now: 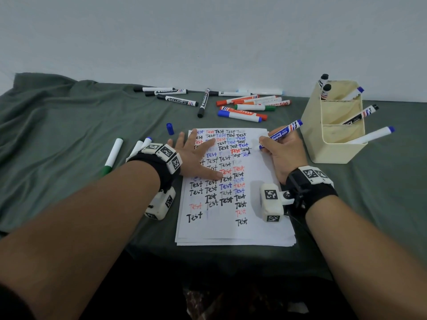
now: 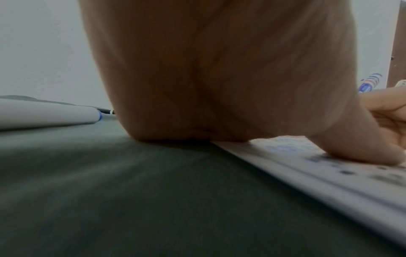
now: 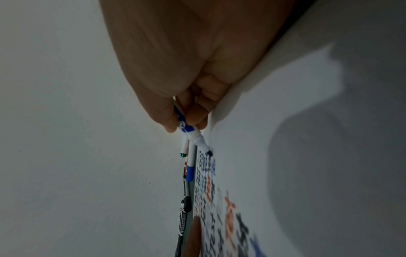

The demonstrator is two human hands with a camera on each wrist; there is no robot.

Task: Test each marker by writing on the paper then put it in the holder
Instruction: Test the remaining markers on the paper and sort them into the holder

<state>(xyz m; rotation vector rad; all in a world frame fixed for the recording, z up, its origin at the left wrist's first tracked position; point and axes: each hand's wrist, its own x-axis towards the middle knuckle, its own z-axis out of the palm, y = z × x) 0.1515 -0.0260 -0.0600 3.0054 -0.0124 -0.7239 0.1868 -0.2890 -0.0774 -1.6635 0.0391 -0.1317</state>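
So right hand (image 1: 285,155) is pinching the uncapped blue marker (image 1: 283,133), tip down on the paper (image 1: 258,204) near its top right corner, just left of the holder (image 1: 312,135). Left hand (image 1: 196,155) lies flat, fingers spread, on the paper's left side. Blue cap (image 1: 170,128) sits just off its top left corner.

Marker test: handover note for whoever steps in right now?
Right hand: grips the uncapped blue marker, tip at the paper.
Left hand: flat, pressing the paper.
Blue cap lies beyond the paper.
Done: five markers stand in the holder.
Left: finish this test, recap, drop in; then the pile by the wall. Three markers near the left wrist, status unclear.
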